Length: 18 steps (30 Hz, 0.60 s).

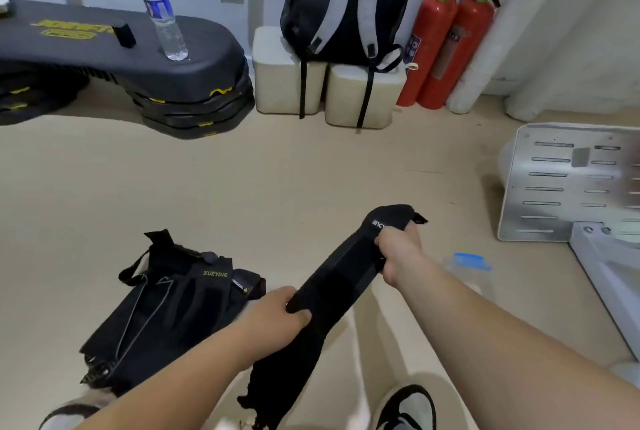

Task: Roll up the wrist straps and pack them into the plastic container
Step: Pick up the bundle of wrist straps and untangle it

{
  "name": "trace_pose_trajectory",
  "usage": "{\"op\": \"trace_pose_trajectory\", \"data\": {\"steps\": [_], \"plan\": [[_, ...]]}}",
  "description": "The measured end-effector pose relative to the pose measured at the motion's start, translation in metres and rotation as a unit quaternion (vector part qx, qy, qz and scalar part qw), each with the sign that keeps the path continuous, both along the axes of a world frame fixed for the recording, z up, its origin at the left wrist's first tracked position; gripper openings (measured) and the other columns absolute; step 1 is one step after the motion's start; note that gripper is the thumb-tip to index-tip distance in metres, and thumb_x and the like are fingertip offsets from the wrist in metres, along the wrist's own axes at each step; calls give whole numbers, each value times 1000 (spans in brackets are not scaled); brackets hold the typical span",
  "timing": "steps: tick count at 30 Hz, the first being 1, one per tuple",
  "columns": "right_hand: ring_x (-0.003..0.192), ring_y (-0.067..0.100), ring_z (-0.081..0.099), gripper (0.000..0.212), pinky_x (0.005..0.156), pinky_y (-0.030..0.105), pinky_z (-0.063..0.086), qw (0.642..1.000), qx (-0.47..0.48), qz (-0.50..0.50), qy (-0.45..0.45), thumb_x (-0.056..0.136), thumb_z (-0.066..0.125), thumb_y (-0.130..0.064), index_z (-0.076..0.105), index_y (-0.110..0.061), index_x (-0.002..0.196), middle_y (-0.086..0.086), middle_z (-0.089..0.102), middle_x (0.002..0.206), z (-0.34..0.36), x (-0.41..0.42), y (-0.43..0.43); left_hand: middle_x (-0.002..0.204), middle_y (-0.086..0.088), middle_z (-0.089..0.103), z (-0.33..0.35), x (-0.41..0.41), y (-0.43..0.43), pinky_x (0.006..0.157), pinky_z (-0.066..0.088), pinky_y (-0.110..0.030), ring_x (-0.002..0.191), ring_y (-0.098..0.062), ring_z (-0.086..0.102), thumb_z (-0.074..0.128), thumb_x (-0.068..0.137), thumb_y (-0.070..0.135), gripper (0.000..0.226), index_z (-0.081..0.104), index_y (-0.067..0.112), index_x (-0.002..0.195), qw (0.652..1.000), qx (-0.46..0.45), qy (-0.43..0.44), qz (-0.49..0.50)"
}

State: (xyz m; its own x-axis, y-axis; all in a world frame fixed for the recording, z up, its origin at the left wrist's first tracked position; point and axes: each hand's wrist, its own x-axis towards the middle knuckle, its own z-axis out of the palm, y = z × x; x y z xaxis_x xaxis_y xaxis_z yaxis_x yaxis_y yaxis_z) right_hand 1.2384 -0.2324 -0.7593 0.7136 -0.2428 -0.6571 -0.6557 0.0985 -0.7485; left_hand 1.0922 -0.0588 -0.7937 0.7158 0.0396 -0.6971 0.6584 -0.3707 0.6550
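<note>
Black fabric, a long wrist strap [332, 285], stretches slantwise above the beige floor [242, 187] between two bare forearms. Nearer the body, the left hand [277, 311] is clenched around its middle; farther out and higher, the right hand [398, 251] is fisted on its upper end. More straps [166, 305] lie heaped left, and the clear, blue-lidded plastic container [471, 270] sits just beyond the right wrist.

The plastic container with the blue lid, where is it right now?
In the head view, the plastic container sits on the floor at right, just beyond the right hand gripping the wrist strap, and near the perforated metal plate.
</note>
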Motion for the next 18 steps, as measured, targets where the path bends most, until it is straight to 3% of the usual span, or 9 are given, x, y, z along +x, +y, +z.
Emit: {"op": "trace_pose_trajectory", "data": {"steps": [2, 4, 6, 8, 10, 12, 13, 15, 18], "plan": [[92, 21, 62, 60, 74, 33, 52, 1000, -20, 13, 9, 98, 45, 7, 50, -26, 147, 0, 65, 120, -24, 14, 2, 103, -7, 78, -27, 7, -6, 94, 61, -43, 97, -24, 77, 66, 92, 31, 15, 69, 23, 105, 999, -17, 33, 10], [111, 23, 59, 71, 92, 33, 50, 999, -35, 31, 8, 100, 49, 6, 35, -28, 162, -2, 59, 141, -43, 32, 2, 107, -13, 74, -49, 17, -14, 88, 60, -40, 99, -29, 74, 67, 82, 22, 26, 65, 16, 108, 997, -31, 72, 2], [112, 22, 61, 67, 101, 35, 52, 997, -49, 60, -12, 100, 49, 6, 43, -30, 156, -4, 61, 137, -59, 50, -1, 108, -7, 72, -69, 28, -23, 77, 57, -31, 97, -24, 71, 66, 80, 15, 33, 64, 18, 112, 992, -49, 108, -40], [100, 18, 66, 61, 92, 36, 59, 993, -73, 87, -35, 97, 48, 8, 53, -33, 143, -3, 67, 128, -72, 66, -5, 111, -3, 72, -91, 38, -34, 77, 56, -28, 101, -21, 70, 65, 87, 11, 32, 63, 22, 117, 988, -72, 123, -57], [108, 22, 65, 69, 90, 36, 59, 983, -132, 117, -46, 94, 57, -2, 42, -36, 152, 4, 63, 136, -89, 75, -14, 113, -1, 74, -113, 42, -46, 90, 60, -34, 106, -21, 72, 67, 95, 14, 27, 63, 23, 120, 987, -104, 122, -17], [130, 33, 52, 90, 103, 42, 52, 941, -271, 203, -7, 92, 68, -24, 17, -41, 164, 7, 44, 150, -107, 72, -25, 116, 1, 73, -135, 38, -56, 91, 59, -33, 107, -17, 72, 71, 97, 22, 32, 59, 23, 127, 985, -116, 115, 47], [134, 36, 47, 91, 106, 44, 49, 918, -309, 248, 19, 92, 68, -28, 15, -38, 165, 9, 38, 151, -116, 66, -28, 119, 2, 69, -144, 35, -60, 85, 56, -26, 108, -15, 69, 72, 97, 25, 38, 55, 24, 131, 986, -104, 111, 61], [131, 36, 53, 74, 108, 45, 51, 890, -297, 340, 62, 96, 62, -20, 30, -26, 163, 10, 45, 147, -136, 48, -31, 126, 2, 61, -161, 24, -65, 75, 50, -18, 108, -14, 64, 72, 97, 26, 45, 50, 24, 136, 990, -63, 109, 67], [140, 31, 51, 60, 112, 34, 45, 827, -267, 477, 130, 104, 57, -17, 38, -15, 161, 10, 48, 157, -156, 16, -25, 118, -1, 63, -178, 8, -63, 87, 57, -28, 98, -18, 66, 71, 94, 22, 43, 54, 18, 133, 990, -35, 124, 58]]}}
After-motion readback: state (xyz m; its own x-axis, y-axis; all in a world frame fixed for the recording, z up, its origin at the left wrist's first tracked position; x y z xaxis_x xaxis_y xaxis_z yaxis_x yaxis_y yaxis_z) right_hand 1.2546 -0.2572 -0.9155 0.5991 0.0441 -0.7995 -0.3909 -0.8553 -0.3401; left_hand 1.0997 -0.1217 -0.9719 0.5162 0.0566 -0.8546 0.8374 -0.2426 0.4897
